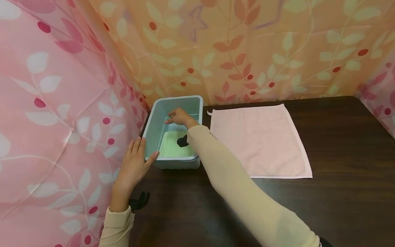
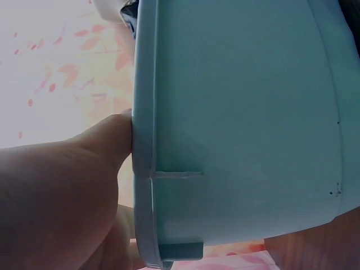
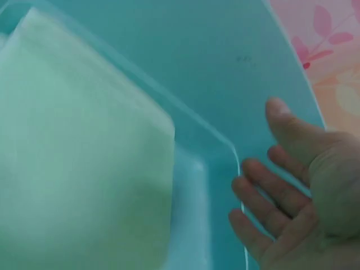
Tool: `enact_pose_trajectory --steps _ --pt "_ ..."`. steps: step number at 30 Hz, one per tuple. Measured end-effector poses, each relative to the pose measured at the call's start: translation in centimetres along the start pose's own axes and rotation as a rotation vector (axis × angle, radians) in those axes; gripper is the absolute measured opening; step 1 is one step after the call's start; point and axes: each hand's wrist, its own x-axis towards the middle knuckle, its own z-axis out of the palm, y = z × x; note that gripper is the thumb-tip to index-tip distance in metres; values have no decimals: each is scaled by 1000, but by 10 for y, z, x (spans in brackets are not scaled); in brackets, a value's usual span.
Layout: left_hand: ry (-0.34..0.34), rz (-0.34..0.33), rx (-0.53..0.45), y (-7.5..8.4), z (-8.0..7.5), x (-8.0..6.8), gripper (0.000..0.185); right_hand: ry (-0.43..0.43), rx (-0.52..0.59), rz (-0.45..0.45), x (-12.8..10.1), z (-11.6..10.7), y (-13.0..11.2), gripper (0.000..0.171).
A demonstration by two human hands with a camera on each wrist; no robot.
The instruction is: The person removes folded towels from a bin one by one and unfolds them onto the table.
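Note:
A pale blue-green plastic bin [image 1: 172,164] stands at the left of the table. Inside it lies a folded light green cloth [image 1: 172,145], also large in the right wrist view. My right hand [image 1: 180,117] is inside the bin, beyond the cloth, its fingers loosely bent and apart with nothing between them. At the near left corner of the bin rests my left hand [image 1: 135,163], fingers extended along the left rim and thumb over the front rim. In the left wrist view the bin's rim hides part of that hand.
A pink towel [image 1: 262,144] lies spread flat to the right of the bin. Dark wood tabletop [image 1: 345,154] extends right and in front. Floral curtains [image 1: 271,51] hang behind and along the left side, close to the bin.

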Motion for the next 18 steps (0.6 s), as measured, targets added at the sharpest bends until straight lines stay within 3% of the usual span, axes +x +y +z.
enact_pose_trajectory --steps 9,18 --pt "33 6 12 -1 2 0 84 62 65 80 5 24 -8 53" --pt "36 -12 22 -1 4 0 84 137 -16 166 7 42 -8 51"
